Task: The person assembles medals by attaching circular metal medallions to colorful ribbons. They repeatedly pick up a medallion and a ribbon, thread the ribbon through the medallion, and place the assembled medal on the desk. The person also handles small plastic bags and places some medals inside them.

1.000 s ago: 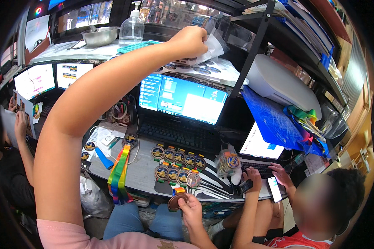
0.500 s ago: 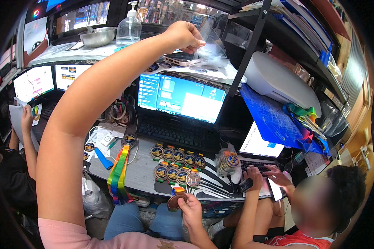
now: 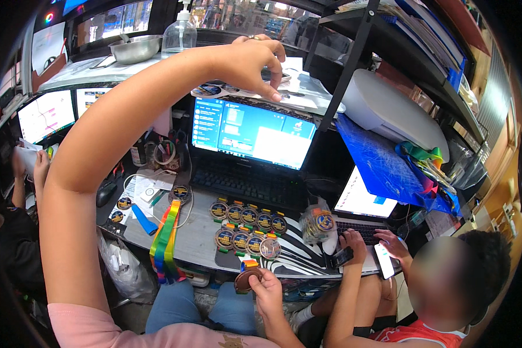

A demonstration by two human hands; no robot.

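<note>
My left hand (image 3: 255, 65) is stretched over the shelf above the monitor, fingers apart and nothing seen between them. A dark phone-like thing on the shelf is partly hidden behind its fingers. Near the desk's front edge, my right hand (image 3: 268, 292) grips a brown medal (image 3: 245, 281) with a short piece of orange and blue ribbon at its top. Beyond it lie two rows of round medals (image 3: 249, 218) with coloured ribbon ends. Left of those, another medal (image 3: 180, 194) has a long rainbow ribbon (image 3: 166, 243) hanging over the desk edge.
A monitor (image 3: 252, 130) and black keyboard (image 3: 246, 184) stand behind the medals. To their right is a clear plastic bag of round items (image 3: 318, 225). A co-worker (image 3: 435, 284) at the right handles phones by a laptop; another person's hands hold papers (image 3: 28, 156) at the left.
My left hand has let go of a clear plastic sheet or bag and come lower over the shelf, its fingers spreading. My right hand keeps the medal in nearly the same place.
</note>
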